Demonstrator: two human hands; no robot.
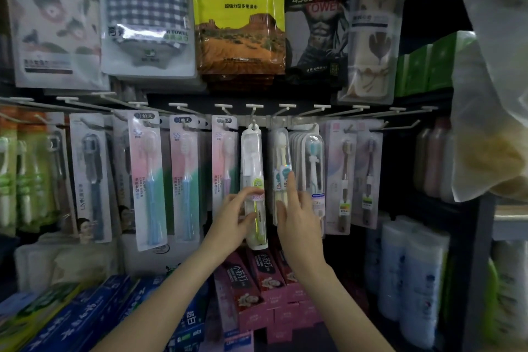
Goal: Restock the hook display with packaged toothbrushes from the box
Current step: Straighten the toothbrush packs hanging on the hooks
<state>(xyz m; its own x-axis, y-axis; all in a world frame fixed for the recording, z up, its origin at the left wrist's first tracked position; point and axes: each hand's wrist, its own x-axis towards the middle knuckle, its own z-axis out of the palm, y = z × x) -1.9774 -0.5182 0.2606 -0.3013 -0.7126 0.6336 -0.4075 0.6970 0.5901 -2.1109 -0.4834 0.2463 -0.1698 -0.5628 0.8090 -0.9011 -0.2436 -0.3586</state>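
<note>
Hands working at the toothbrush hooks

The left hand [233, 220] is gripping the clear toothbrush pack [254, 180] hanging on its hook [253, 116]; the right hand [297, 217], fingers [291, 183] straight, is touching the neighbouring pack [281, 151].

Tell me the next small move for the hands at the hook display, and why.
Probably let go: the clear toothbrush pack already hangs by its top hole on the hook, while the left hand holds its lower part and the right hand touches the neighbouring pack. Then fetch another.
</note>
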